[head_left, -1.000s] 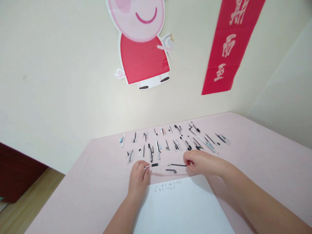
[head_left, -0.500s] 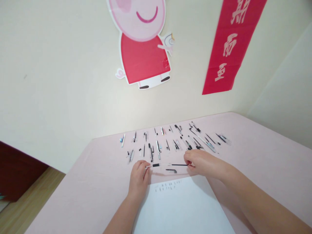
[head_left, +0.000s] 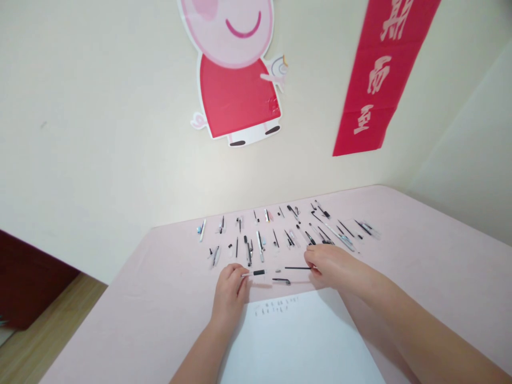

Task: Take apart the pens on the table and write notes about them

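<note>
Above the top edge of the paper, my left hand (head_left: 231, 290) is closed around a pen barrel (head_left: 259, 272), its black grip pointing right. Across from it my right hand (head_left: 328, 265) pinches a thin black pen refill (head_left: 296, 268), held level with its free end toward the barrel. Barrel and refill are apart. A small greyish piece (head_left: 278, 270) shows just left of the refill; whether it is joined to it I cannot tell. Below this gap lies a clear pen cap with a black clip (head_left: 281, 281). My right fingertips are partly hidden.
Several taken-apart pens (head_left: 260, 246), with refills and caps, lie in rows toward the wall. A white sheet of paper (head_left: 296, 341) with small handwritten marks lies in front of me on the pink tabletop (head_left: 132, 309). A cartoon pig cutout (head_left: 240, 96) and red banner (head_left: 366, 80) hang on the wall.
My right hand has moved slightly right with the refill, widening the gap to the barrel. My left hand and the barrel have shifted only a little.
</note>
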`<state>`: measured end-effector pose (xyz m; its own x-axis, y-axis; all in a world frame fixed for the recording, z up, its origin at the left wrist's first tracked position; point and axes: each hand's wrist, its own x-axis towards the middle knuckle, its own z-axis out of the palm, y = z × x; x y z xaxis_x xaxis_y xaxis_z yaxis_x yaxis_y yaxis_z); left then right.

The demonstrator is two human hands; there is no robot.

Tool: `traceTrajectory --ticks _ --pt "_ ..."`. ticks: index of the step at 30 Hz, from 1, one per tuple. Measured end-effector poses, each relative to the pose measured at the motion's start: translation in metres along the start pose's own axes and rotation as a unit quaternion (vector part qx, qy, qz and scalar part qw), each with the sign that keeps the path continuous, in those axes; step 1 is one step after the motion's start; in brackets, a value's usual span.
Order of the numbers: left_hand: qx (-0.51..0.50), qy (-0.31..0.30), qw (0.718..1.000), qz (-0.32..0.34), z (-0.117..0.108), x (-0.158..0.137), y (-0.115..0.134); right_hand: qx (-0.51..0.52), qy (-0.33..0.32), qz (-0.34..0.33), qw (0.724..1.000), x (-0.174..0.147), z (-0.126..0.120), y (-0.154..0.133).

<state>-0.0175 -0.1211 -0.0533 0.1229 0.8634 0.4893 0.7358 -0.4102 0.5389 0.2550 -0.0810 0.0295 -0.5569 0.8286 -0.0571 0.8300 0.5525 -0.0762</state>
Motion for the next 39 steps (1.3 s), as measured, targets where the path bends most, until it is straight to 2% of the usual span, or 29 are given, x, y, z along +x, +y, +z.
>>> traceTrajectory --ticks 26,39 --pt "0.001 0.022 1.000 -0.004 -0.001 0.002 0.002 -0.015 -0.006 -0.009 1.000 0.000 0.006 -0.002" --pt "0.019 0.008 1.000 0.004 -0.001 0.001 0.001 -0.033 0.001 -0.018 0.999 -0.001 0.008 -0.004"
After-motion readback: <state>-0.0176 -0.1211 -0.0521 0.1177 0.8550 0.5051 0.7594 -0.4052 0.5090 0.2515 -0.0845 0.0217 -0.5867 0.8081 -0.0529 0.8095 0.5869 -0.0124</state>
